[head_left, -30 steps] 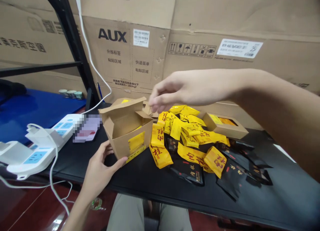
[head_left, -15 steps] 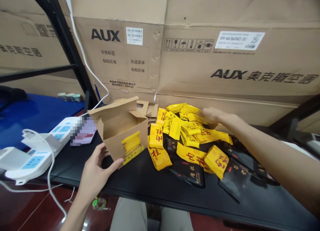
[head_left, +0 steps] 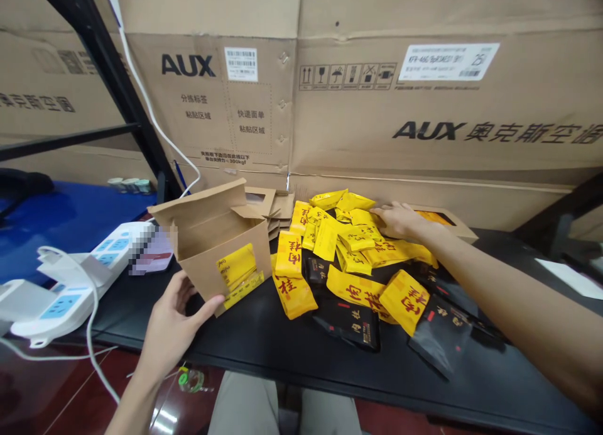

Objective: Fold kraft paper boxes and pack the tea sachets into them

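The left hand [head_left: 167, 325], fingers spread, is cupping the lower corner of an open brown kraft-card box [head_left: 226, 268], with yellow sachets showing through its front window. Farther right, the right hand [head_left: 400, 220], loosely spread and pinching nothing, is touching the far edge of a heap of glossy yellow sachets [head_left: 339, 246], most still lying outside the box among flat black sachets [head_left: 348, 325].

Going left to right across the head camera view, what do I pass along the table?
White power strip → cardboard box → yellow packets → white paper
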Tool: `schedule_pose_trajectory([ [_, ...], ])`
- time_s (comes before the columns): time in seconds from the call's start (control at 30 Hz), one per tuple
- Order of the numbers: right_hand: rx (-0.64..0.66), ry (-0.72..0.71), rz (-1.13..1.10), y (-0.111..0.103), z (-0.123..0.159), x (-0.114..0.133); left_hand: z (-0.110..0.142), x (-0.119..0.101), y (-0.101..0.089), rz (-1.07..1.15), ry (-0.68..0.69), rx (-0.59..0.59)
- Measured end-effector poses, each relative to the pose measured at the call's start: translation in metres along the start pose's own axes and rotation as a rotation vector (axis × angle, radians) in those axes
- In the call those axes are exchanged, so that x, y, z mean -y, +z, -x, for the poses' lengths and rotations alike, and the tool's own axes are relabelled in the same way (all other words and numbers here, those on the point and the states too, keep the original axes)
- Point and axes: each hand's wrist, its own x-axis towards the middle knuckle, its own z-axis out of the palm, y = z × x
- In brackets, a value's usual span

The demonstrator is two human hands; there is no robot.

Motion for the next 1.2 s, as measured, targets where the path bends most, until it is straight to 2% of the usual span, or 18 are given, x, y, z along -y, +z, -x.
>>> schedule_pose_trajectory([
  [0.13, 0.011, -0.032, 0.118, -0.009, 0.003, -0.003, 0.001, -0.002, 0.001, 0.004, -0.011, -0.004],
  [0.27, -0.136, 0.012, 0.144, -0.02, 0.008, -0.002, 0.001, -0.002, 0.001, 0.01, -0.02, -0.003],
  [0.4, -0.29, 0.1, -0.191, -0.031, 0.027, 0.013, 0.001, 0.0, 0.0, 0.02, -0.026, 0.004],
  [0.5, -0.405, 0.066, -0.423, -0.032, 0.048, 0.03, 0.001, 0.002, -0.001, 0.023, -0.027, 0.003],
  [0.6, -0.495, 0.018, -0.59, -0.023, 0.068, 0.046, 0.002, 0.003, -0.001, 0.019, -0.032, 0.003],
  [0.73, -0.615, 0.099, -0.816, -0.004, 0.082, 0.06, 0.002, 0.002, -0.001, 0.018, -0.042, -0.002],
  [0.93, -0.713, 0.268, -0.955, 0.017, 0.091, 0.054, 0.003, 0.002, 0.0, 0.031, -0.057, -0.012],
  [1.1, -0.871, 0.41, -1.327, 0.02, 0.092, 0.043, 0.004, 0.006, -0.002, 0.015, -0.062, -0.025],
  [1.2, -0.887, 0.501, -1.418, 0.018, 0.091, 0.042, 0.004, 0.008, -0.004, 0.003, -0.063, -0.029],
])
